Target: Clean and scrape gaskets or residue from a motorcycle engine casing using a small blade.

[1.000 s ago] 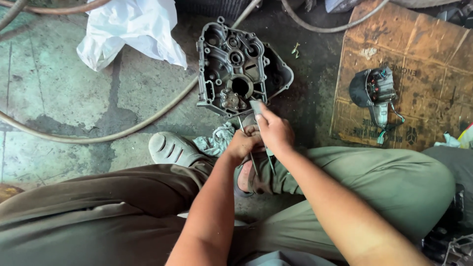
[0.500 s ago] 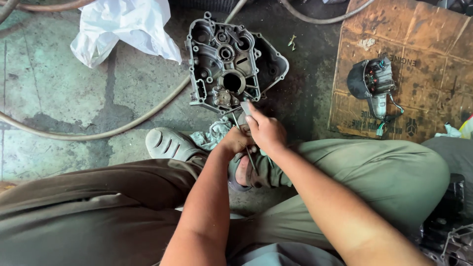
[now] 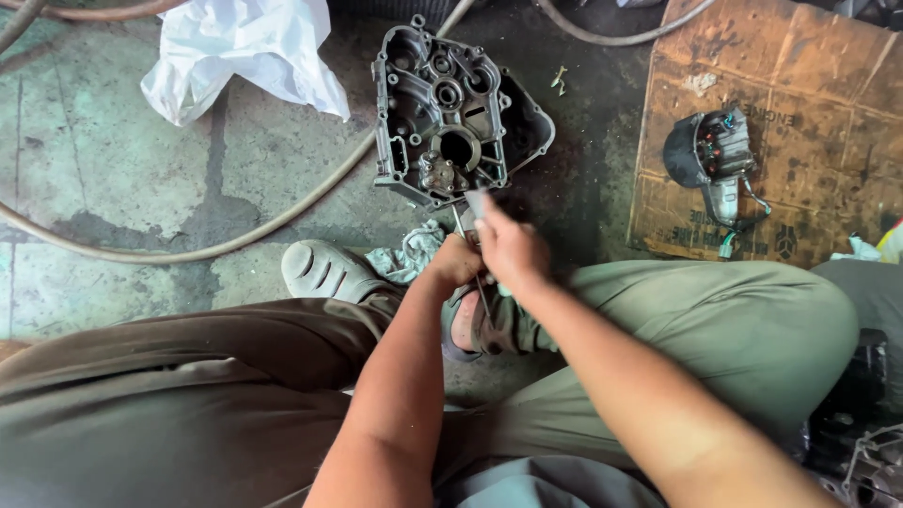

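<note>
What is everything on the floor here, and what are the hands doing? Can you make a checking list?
Surface: stained, dirty concrete floor, darker and oily near the metal part.
Job's things: grey metal engine casing lying open side up on the floor; thin metal tool held between both hands.
Clutter: white plastic bag; crumpled rag; flat cardboard carrying a small dark wired part.
Grippers: left hand and right hand closed together on the tool, just below the casing.
Cables: tan hose curving across the floor.
Surroundings: the person's legs in olive trousers; a grey shoe.
</note>
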